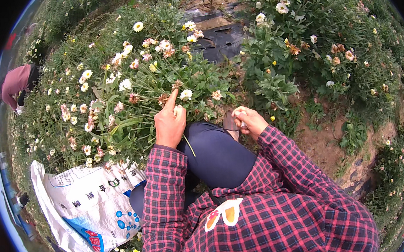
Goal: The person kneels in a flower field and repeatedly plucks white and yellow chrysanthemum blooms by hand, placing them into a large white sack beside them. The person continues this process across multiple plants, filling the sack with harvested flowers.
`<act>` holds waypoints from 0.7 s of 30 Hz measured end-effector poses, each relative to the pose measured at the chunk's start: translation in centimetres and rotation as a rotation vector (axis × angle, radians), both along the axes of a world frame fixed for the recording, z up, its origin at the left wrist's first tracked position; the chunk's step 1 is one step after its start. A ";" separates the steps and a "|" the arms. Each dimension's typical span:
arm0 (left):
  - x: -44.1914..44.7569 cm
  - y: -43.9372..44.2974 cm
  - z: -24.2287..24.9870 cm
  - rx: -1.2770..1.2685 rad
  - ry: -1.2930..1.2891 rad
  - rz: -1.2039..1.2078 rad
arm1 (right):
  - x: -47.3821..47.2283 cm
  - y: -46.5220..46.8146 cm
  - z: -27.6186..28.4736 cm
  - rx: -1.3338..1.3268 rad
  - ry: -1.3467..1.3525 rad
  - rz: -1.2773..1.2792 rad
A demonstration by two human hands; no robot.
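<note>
My left hand [170, 123] is over the flowering plants, its index finger stretched out to a browned flower head [177, 85]. Its other fingers are curled and mostly hidden. A thin green stem [189, 145] hangs below this hand over my dark trouser leg; whether the hand grips it is unclear. A white flower [186, 94] blooms just right of the fingertip. Beside my knee, my right hand [251, 122] is curled, with a small whitish thing [243, 124] showing between the fingers. A wilted flower [216, 95] stands between the two hands, farther out.
A white woven plastic sack [85, 193] bearing print lies at my left, against the plants. Another flowering bush [310, 44] grows to the right, beside bare soil [318, 141]. Torn black plastic film [219, 40] covers ground ahead. A person [16, 84] bends over plants far left.
</note>
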State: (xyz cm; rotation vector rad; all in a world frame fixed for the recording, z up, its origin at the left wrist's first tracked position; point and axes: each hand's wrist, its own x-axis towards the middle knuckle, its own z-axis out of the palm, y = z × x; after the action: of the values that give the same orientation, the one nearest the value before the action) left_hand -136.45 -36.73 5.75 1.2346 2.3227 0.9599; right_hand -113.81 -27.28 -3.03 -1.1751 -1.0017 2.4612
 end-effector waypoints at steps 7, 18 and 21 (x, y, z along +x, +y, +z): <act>1.5 0.0 0.8 0.006 -0.011 0.005 | -5.7 2.0 4.2 1.002 -0.113 0.124; 6.4 8.6 0.2 -0.413 0.524 -0.289 | 1.1 9.5 12.0 0.987 -0.123 0.031; 7.5 9.7 -1.5 -0.394 0.365 -0.347 | 4.4 13.9 13.4 1.192 -0.250 -0.095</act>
State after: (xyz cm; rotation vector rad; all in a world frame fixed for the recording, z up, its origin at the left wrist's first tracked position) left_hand -128.92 -27.01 4.20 1.6591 2.2843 0.1585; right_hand -109.41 -13.40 10.38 -0.9917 -1.9656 1.1704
